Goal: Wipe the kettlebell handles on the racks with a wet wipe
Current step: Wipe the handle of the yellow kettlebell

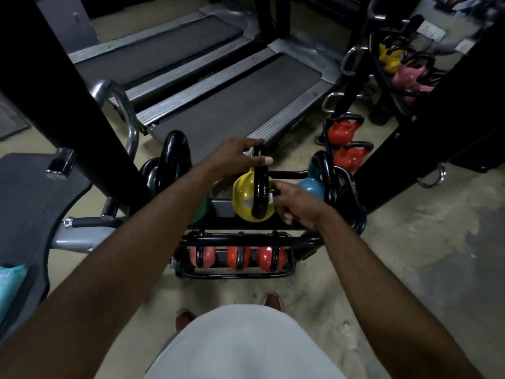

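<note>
A yellow kettlebell [244, 198] with a black handle [259, 187] stands on the top shelf of a black rack [246, 237] in front of me. My left hand [237, 155] grips the top of that handle; a bit of white shows under its fingers. My right hand [296, 205] pinches a white wet wipe [271, 197] against the handle's right side, lower down. A green kettlebell [200, 206] with a tall black handle stands to the left, a blue kettlebell [311, 187] to the right. Three red and pink kettlebells [237, 257] sit on the lower shelf.
Two treadmills [218, 86] lie beyond the rack. A grey bench pad [24, 212] is at the left with a teal packet [11, 285] on it. A mirror at the right [404, 75] reflects more kettlebells. A black post [68, 77] rises at the left.
</note>
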The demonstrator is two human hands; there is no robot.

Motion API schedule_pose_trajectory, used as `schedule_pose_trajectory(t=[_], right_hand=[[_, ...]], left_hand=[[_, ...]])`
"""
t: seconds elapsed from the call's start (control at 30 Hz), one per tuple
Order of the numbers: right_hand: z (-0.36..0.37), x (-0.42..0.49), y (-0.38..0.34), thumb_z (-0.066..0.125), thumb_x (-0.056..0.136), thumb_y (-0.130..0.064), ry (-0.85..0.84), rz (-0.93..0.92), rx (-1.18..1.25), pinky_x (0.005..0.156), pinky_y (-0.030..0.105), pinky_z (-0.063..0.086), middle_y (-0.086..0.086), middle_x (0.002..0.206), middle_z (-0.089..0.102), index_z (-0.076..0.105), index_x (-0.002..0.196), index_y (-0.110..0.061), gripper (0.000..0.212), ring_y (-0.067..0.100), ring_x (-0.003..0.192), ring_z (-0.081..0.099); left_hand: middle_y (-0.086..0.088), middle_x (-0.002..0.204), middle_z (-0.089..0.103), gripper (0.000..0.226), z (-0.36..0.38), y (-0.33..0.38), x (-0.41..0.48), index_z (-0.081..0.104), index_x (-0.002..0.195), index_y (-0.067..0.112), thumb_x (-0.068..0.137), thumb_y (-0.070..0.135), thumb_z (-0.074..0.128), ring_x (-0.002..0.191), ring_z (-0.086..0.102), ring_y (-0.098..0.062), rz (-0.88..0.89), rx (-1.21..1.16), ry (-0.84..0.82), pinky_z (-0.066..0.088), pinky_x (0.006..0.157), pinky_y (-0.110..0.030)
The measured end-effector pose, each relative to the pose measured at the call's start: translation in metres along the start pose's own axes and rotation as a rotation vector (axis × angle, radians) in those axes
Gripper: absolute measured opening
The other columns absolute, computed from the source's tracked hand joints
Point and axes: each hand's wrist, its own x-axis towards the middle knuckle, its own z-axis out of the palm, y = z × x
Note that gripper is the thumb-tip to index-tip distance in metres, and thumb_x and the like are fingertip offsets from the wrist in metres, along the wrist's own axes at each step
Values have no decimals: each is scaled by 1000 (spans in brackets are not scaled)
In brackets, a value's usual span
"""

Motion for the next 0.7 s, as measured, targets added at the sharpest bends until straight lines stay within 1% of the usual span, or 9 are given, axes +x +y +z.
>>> schedule_pose_trajectory(t=[0.1,0.17,0.23,0.3,0.4,0.53,0.57,0.63,0.7], right_hand=[[18,-20,16,54,98,-7,185,-171,-43,46,28,47,-4,89,71,58,106,-17,13,13,47,52],[37,-27,25,60,95,-8,420,-275,-115,60,29,56,-1,99,73,62,99,-18,11,11,65,68],[50,-31,36,68,91,-14,651,-455,-389,67,27,57,-8,93,74,70,96,-20,9,3,79,69],[55,-34,45,71,89,-16,773,-660,-655,67,29,55,-6,89,73,74,98,-17,10,5,80,67],[51,-27,38,67,93,-19,790,-915,-964,65,34,47,2,80,65,76,96,-13,11,20,74,58],[62,-10,23,68,89,-16,773,-858,-1243,63,33,39,4,77,55,71,85,-13,6,20,76,46],[67,-8,28,69,86,-13,701,-841,-1330,63,32,38,3,77,55,70,83,-13,3,19,77,45],[67,-9,38,70,85,-11,552,-874,-1455,63,30,36,2,79,56,70,83,-13,3,17,78,44],[55,-12,38,69,88,-12,520,-911,-1406,64,28,38,2,81,58,71,86,-13,3,16,78,46]], left_hand=[[7,139,57,71,-1,-2,1,58,134,33,71,58,78,130,48,-7,-3,3,19,36,104,-22],[6,139,57,72,-1,-4,3,58,134,32,70,56,80,130,49,-8,-11,-43,16,38,104,-23],[5,138,57,73,0,-3,3,58,134,31,69,54,81,128,49,-7,-11,-74,10,38,103,-23],[5,138,57,72,-1,-2,3,57,135,29,70,52,81,127,50,-7,-10,-83,3,39,98,-19],[3,140,56,73,-2,2,3,56,137,28,72,50,80,130,49,-10,-11,-76,-15,40,90,-15],[-1,141,55,70,-4,4,2,55,138,26,76,45,79,126,49,-7,-9,-51,-27,41,68,-1],[0,142,55,70,-5,5,2,54,139,25,77,44,79,125,48,-7,-3,-37,-29,41,69,-1],[0,143,54,70,-5,6,1,54,140,23,78,45,78,128,47,-9,13,-1,-27,41,82,-11],[0,144,53,71,-5,7,1,53,141,23,78,45,77,130,47,-11,14,18,-32,39,87,-15]])
